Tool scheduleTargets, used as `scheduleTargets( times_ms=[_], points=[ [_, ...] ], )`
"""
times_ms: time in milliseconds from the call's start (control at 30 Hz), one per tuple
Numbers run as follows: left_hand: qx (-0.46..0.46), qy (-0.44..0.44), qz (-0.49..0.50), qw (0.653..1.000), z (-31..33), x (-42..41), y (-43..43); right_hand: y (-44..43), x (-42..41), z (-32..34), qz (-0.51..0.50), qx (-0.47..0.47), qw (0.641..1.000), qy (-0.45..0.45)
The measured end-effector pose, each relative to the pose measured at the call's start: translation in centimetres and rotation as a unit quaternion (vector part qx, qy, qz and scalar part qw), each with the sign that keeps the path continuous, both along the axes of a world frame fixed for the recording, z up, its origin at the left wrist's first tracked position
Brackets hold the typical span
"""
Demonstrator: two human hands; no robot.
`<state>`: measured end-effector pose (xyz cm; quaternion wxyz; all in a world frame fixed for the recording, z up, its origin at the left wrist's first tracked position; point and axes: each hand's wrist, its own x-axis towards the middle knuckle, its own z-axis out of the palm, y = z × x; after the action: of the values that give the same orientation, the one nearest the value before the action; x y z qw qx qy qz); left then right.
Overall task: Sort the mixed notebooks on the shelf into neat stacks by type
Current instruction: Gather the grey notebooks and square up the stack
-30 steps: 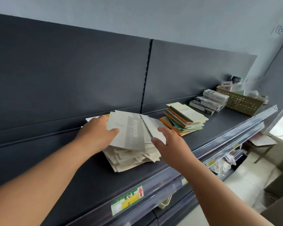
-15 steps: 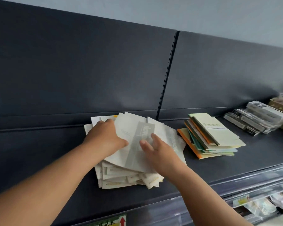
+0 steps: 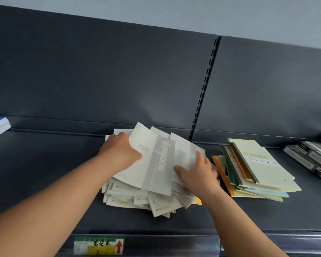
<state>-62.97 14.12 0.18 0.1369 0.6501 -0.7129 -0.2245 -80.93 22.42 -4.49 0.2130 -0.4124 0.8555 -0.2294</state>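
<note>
Head view: the top notebook (image 3: 154, 164) is gripped by curled fingers of the left hand (image 3: 119, 153); the pile (image 3: 133, 199) is pressed under the flat, spread right hand (image 3: 196, 175); both arms are extended.

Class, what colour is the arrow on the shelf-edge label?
The arrow is red; the head view shows it.

- Two hands: left hand (image 3: 119, 153), right hand (image 3: 197, 176).
- One pile of white notebooks (image 3: 137, 197); how many it holds cannot be told.
- One stack of coloured notebooks (image 3: 258, 164).
- One price label (image 3: 98, 245).
</note>
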Motion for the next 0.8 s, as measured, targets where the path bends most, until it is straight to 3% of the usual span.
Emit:
scheduleTargets(
  times_ms=[367, 500, 800],
  points=[
    [0.042, 0.001, -0.005, 0.999, -0.2, -0.8, 0.2, -0.4, 0.2, -0.4, 0.025, -0.131, 0.975, -0.176],
    [0.043, -0.012, -0.015, 0.999, -0.1, -1.2, 0.6, -0.6, -0.2, -1.0, -0.028, -0.075, 0.991, -0.108],
    [0.077, 0.053, -0.035, 0.995, -0.2, -1.4, 0.9, -0.8, 0.8, -0.9, -0.041, -0.04, 0.993, -0.108]
  ],
)
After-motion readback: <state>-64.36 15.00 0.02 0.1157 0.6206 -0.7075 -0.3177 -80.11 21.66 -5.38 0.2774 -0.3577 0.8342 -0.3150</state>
